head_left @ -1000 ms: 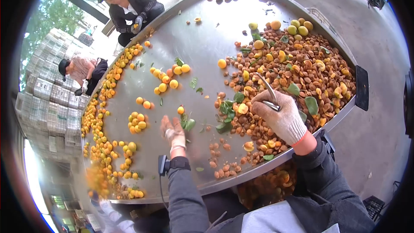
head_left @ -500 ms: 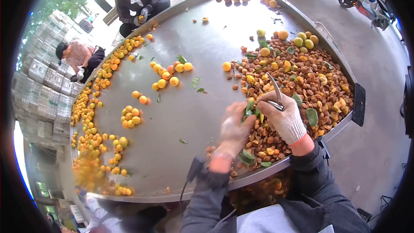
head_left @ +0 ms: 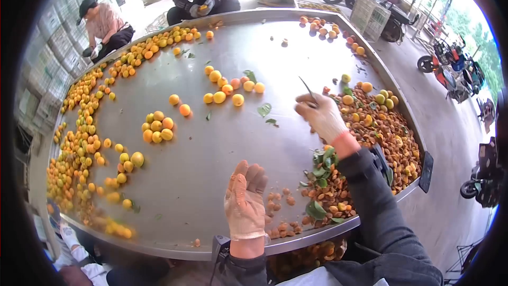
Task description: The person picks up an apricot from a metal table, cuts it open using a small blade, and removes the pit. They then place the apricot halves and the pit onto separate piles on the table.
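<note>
My left hand [head_left: 245, 204], in a dusty knit glove, is raised over the near part of the metal table [head_left: 211, 148], fingers stretched upward and nothing in it. My right hand [head_left: 324, 119], also gloved, grips a small curved knife [head_left: 306, 89] whose blade points up and away. It hovers at the left edge of a heap of brown apricot pits [head_left: 394, 145], which has scraps of orange flesh in it. Green leaves [head_left: 320, 172] lie on the heap's near left side. A few loose pits [head_left: 275, 201] are scattered just right of my left hand.
Whole apricots [head_left: 84, 137] line the table's left side, with a small cluster [head_left: 157, 126] and another group [head_left: 227, 89] nearer the middle. Two people sit at the far edge; another person's gloved hand [head_left: 69, 235] shows at lower left. Crates and scooters [head_left: 455, 69] stand beyond.
My left hand has left the pit heap, moving left and opening out. My right hand has lifted off the heap toward the far side, still with the knife. The view has turned.
</note>
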A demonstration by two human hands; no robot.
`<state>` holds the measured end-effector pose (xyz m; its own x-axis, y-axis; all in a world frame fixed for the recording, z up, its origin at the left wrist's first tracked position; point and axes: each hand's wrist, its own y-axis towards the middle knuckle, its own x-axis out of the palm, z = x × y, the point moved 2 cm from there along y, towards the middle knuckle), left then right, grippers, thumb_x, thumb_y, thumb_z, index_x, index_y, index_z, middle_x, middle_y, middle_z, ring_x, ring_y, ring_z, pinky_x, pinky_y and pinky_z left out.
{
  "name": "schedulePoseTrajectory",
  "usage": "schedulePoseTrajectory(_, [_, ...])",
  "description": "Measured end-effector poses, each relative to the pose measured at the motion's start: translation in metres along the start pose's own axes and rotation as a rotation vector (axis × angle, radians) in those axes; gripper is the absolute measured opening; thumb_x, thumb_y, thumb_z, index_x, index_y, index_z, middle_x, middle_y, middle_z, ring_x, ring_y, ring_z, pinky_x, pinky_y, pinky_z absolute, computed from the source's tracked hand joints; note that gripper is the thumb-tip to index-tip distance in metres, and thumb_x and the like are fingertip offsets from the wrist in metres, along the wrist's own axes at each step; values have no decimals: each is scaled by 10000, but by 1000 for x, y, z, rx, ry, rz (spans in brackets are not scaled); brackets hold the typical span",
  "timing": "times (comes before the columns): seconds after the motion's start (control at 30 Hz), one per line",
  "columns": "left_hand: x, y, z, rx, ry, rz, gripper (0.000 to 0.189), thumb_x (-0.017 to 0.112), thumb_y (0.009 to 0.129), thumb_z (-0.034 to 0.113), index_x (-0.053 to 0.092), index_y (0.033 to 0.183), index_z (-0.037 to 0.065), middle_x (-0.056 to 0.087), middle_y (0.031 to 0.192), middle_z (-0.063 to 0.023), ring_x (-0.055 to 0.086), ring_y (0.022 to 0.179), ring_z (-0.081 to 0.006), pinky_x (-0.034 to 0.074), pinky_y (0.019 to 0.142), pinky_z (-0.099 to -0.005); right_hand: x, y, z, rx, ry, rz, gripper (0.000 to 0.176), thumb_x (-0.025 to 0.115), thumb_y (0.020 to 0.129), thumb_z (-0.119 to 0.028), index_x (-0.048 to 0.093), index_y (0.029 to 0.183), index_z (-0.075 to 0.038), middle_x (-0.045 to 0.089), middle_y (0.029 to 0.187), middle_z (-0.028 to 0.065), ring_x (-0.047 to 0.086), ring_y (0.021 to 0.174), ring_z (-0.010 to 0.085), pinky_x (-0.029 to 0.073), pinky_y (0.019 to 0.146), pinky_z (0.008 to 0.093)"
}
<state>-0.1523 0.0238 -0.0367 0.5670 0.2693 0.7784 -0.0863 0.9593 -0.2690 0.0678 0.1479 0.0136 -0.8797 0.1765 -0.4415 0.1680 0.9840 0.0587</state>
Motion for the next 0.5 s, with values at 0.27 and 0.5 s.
schedulePoseTrajectory(0.27, [-19,11,16,-137,-170,10,322,624,929,211,613,1190,21,677,1046,-134,647,975,-260,519,909,-394,174,115,35,-491,-586,26,417,671,833,-264,627,1218,-110,693,1066,107,658,986,274,506,884,365])
schedulePoseTrajectory(0.5, [-25,16,18,-96,-126,65,327,611,938,209,594,1217,39,638,1127,-105,604,1026,-243,494,906,-378,158,68,4,-35,-371,-361,438,698,835,-264,617,1229,-90,692,948,53,655,797,178,529,697,297])
